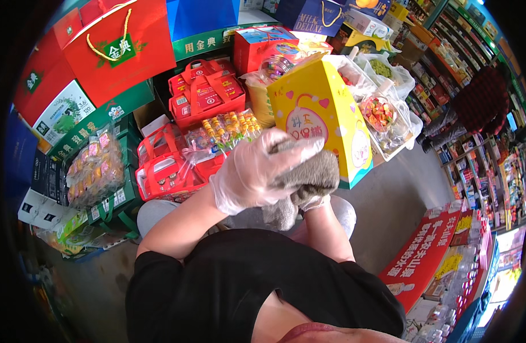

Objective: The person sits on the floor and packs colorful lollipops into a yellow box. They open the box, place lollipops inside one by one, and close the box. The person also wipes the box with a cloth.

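Observation:
My left hand (263, 167), in a thin clear plastic glove, grips a grey-brown cloth (318, 171) from above, in front of my chest. Below and mostly behind the same cloth is my right hand (315, 201), gloved too; its fingers are hidden in the folds. Part of the cloth hangs down between the hands. Just beyond stands a tall yellow cardboard box (314, 98) with pink hearts. Skewered candies in clear wrap (230, 128) lie to the left of it, over red gift packs (173, 163).
Wrapped snacks (95, 167) rest on dark green boxes at the left. A white basket (400, 145) with candy tubs stands right of the yellow box. Bottled drinks (455, 274) line a red display at the lower right. Another person (477, 103) is near the shelves.

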Available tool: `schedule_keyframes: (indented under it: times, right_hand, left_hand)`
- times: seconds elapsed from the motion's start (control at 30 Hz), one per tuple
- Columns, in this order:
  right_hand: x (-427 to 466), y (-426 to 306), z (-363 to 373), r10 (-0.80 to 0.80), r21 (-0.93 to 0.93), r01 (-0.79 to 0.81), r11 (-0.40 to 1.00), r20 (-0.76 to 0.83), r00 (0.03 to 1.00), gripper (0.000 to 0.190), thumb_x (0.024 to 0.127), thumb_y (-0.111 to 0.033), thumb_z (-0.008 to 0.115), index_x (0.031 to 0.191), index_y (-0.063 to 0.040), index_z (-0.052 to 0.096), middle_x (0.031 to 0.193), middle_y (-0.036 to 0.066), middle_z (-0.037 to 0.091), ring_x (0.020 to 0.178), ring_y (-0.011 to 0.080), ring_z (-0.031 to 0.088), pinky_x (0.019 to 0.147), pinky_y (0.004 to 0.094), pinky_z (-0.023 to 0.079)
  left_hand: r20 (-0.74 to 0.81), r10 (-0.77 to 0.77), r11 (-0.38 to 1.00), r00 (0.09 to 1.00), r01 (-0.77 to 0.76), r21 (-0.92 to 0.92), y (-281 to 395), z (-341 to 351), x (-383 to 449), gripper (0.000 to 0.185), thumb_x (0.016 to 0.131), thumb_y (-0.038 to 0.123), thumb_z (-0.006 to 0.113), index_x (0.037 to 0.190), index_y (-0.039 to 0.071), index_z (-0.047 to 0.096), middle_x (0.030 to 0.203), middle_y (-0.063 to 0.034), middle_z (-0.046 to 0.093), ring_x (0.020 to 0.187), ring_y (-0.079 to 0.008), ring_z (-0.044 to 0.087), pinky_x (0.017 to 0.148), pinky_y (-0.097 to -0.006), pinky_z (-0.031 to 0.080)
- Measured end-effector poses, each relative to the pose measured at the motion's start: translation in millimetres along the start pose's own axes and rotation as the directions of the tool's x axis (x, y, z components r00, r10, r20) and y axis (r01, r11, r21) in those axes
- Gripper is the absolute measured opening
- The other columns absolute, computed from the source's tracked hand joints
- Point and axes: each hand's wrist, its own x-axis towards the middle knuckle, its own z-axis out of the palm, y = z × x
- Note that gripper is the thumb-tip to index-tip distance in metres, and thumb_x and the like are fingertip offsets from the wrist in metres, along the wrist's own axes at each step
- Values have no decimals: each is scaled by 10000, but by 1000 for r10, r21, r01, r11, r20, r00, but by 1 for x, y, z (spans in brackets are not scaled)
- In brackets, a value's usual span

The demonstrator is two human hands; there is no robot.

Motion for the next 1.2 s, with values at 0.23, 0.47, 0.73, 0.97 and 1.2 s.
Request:
schedule_keyframes:
  times: [0.23,0.47,0.73,0.97,1.2]
  right_hand:
    - [9,5,13,56,75,-65,995,117,992,608,1126,-401,408,1605,-32,344,1600,255,411,1386,404,530,1101,410,512]
    - [15,-12,14,204,295,-410,863,538,818,629,1137,-392,379,1630,-10,294,1641,299,355,1396,441,521,1087,404,529]
    - [3,-10,4,279,122,-306,944,194,940,783,1057,-628,414,1536,-9,393,1291,395,571,882,443,663,703,394,594]
    - [-1,-11,18,125,-91,-123,988,17,992,770,1052,-611,431,1559,-33,378,1362,349,539,1010,424,605,812,414,538]
    - [-4,-19,17,-169,-410,103,906,-127,977,762,1047,-594,449,1581,-58,362,1433,304,508,1139,404,547,921,434,482]
  left_hand:
    - [-349,23,997,937,-49,-65,-40,-9,40,769,746,36,825,1477,147,614,1288,-121,680,1122,-304,685,1015,-359,571]
    - [-378,-574,494,726,-62,-868,-59,-16,49,486,981,-24,679,1458,33,605,1361,-57,702,1216,-144,669,1098,-326,518]
    - [-477,-7,963,879,-122,-240,-13,-18,36,730,821,50,813,1506,93,565,1385,-127,682,1182,-243,697,1048,-354,568]
    - [-365,-156,955,918,235,183,-21,-16,36,700,786,121,858,1440,190,617,1285,-150,690,1059,-354,715,922,-434,594]
    - [-200,-499,824,843,533,193,-32,3,7,747,802,87,817,1497,242,593,1262,-155,667,1115,-351,711,953,-420,589]
